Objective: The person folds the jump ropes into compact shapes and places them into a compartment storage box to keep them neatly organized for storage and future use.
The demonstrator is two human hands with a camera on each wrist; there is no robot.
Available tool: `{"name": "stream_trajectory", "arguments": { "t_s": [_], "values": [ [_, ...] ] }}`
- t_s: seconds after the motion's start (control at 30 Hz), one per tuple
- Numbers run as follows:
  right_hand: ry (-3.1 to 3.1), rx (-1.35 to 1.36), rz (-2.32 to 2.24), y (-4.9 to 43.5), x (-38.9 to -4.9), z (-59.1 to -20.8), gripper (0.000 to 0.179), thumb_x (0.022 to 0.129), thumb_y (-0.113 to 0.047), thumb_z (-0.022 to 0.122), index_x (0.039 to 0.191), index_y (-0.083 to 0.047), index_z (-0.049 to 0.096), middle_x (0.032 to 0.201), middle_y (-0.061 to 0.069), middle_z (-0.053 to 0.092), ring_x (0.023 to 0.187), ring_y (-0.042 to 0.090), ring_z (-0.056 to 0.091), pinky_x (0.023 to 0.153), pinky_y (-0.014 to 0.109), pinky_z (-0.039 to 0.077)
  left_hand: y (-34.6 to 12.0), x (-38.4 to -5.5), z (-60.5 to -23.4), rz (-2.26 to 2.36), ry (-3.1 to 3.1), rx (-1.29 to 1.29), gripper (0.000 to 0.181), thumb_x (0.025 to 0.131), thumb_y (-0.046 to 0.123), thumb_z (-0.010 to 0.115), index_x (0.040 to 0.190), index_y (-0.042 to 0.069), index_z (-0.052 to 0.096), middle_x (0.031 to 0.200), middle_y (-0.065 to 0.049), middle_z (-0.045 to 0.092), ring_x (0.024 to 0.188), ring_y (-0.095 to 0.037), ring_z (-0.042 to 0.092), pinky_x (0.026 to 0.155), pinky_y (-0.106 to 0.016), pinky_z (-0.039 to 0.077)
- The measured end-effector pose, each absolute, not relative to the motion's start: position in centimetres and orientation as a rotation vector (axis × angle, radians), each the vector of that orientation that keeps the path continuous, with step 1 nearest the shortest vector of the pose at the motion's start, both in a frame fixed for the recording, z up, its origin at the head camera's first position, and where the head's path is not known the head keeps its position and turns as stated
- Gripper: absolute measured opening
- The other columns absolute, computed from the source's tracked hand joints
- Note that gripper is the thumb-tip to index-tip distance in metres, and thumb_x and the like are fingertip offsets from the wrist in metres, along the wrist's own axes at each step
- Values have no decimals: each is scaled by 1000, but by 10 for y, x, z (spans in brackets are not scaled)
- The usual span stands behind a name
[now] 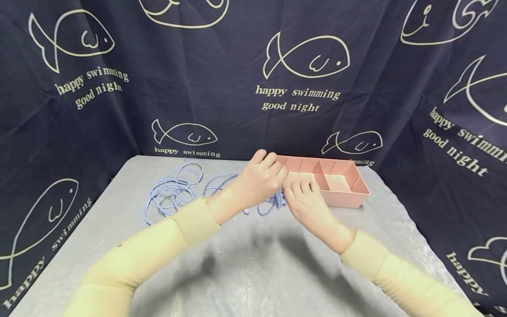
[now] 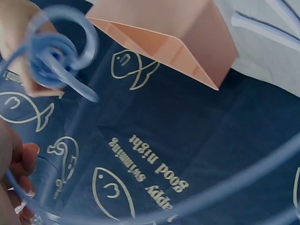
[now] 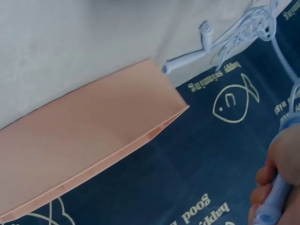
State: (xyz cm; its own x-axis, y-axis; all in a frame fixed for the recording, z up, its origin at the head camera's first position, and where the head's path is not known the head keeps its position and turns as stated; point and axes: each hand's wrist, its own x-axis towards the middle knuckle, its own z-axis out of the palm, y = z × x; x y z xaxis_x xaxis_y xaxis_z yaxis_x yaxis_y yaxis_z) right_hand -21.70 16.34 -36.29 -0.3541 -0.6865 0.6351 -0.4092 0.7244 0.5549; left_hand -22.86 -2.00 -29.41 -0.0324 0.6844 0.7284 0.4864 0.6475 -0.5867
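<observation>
My right hand (image 1: 309, 198) grips the light blue handle (image 3: 276, 199) of a skipping rope, just in front of the pink box. Blue cord (image 2: 51, 61) is wound in loops about the handle's upper part, as the left wrist view shows. Close beside it, slightly higher, my left hand (image 1: 263, 179) has its fingers (image 2: 29, 157) curled round a length of the same cord. That cord (image 2: 229, 187) sweeps off in a wide curve. From the head, the hands hide most of the bundle (image 1: 279, 200).
A pink divided box (image 1: 344, 200) stands at the table's back right, partly behind the hands. To the left lies a loose coil of blue rope (image 1: 170, 193). Two pale blue handles (image 3: 187, 61) rest on the grey tabletop (image 1: 245, 273). Dark fish-print cloth (image 1: 237, 114) hangs behind.
</observation>
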Motion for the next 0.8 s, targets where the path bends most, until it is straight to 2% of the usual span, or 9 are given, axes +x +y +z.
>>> {"name": "stream_trajectory", "arguments": {
  "t_s": [0.13,0.23,0.5,0.77,0.8],
  "values": [
    [-2008,960,-354,161,-207,-363,29,95,-9,27,95,0,54,76,11,47,66,29,43,61,39,33,-19,-239,-296,222,-1739,-941,23,85,0,46,67,12,53,60,-1,51,67,-20,45,69,-33,35],
    [-2022,1026,-343,158,-200,-359,28,96,-9,25,94,-2,52,77,10,46,66,29,42,62,38,31,-18,-246,-299,218,-1757,-920,22,86,1,48,68,12,55,60,-1,52,68,-20,46,71,-34,36],
    [-2009,1090,-294,160,-191,-345,27,97,-7,25,96,-3,51,75,8,43,67,27,41,63,37,32,-18,-258,-311,191,-1830,-910,20,88,6,46,77,12,61,66,-1,59,75,-22,49,72,-36,37],
    [-2034,1144,-161,161,-182,-337,28,101,-12,23,98,-3,49,77,6,44,71,27,42,65,36,32,-22,-267,-325,180,-1975,-910,8,82,10,51,77,14,56,73,-3,59,79,-22,49,74,-37,36],
    [-2046,1142,-110,161,-180,-336,23,99,-12,28,99,-3,49,77,6,44,71,26,42,65,36,32,-23,-268,-327,174,-1987,-911,5,80,11,53,78,14,56,74,-3,59,80,-23,49,74,-37,36]
  ]
}}
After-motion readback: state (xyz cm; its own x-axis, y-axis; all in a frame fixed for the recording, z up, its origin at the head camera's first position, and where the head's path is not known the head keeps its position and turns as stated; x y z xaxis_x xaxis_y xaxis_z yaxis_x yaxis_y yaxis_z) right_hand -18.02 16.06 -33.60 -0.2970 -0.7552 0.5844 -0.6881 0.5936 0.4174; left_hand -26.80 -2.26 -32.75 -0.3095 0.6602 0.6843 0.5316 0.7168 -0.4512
